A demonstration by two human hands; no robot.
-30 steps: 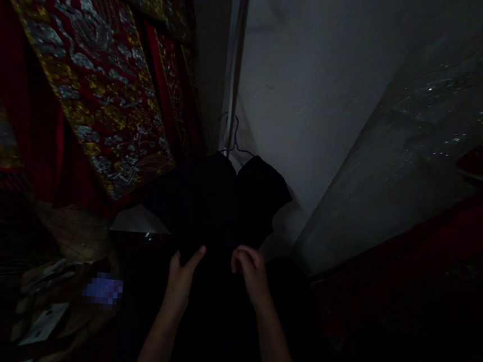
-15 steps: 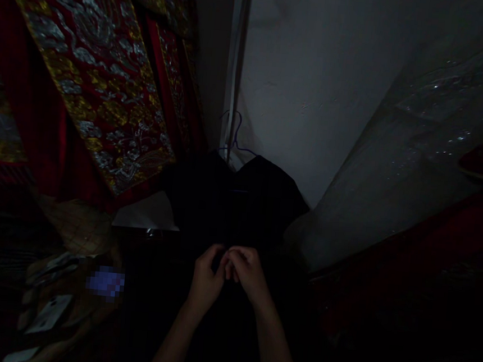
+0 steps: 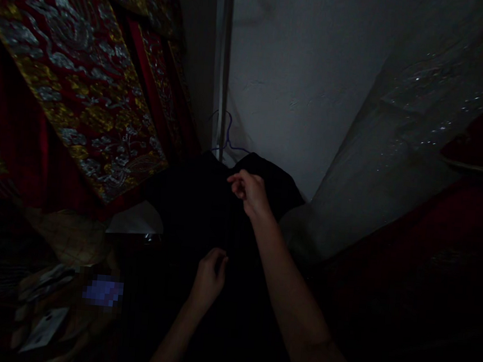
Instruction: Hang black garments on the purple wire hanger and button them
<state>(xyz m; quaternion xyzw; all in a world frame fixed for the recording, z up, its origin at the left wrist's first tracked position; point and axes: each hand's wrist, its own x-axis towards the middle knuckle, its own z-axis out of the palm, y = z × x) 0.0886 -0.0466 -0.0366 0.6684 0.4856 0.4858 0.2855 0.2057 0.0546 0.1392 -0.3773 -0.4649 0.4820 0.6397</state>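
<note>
A black garment [image 3: 197, 199] hangs on a thin purple wire hanger [image 3: 227, 137] from a pole in a dark corner. My left hand [image 3: 209, 278] is low on the garment's front, its fingers pinched on the dark cloth. My right hand [image 3: 248, 192] is higher up, near the collar just below the hanger, with the fingers curled together on the cloth at the front opening. The garment's lower part is lost in the dark.
Red garments with gold and silver embroidery [image 3: 84, 88] hang at the left. A clear plastic cover with glints [image 3: 411, 122] hangs at the right over a white wall [image 3: 302, 68]. Papers and a woven object [image 3: 71, 239] lie at the lower left.
My two hands were together at the garment's middle. My right hand has since risen to near the collar, while the left stays low on the cloth.
</note>
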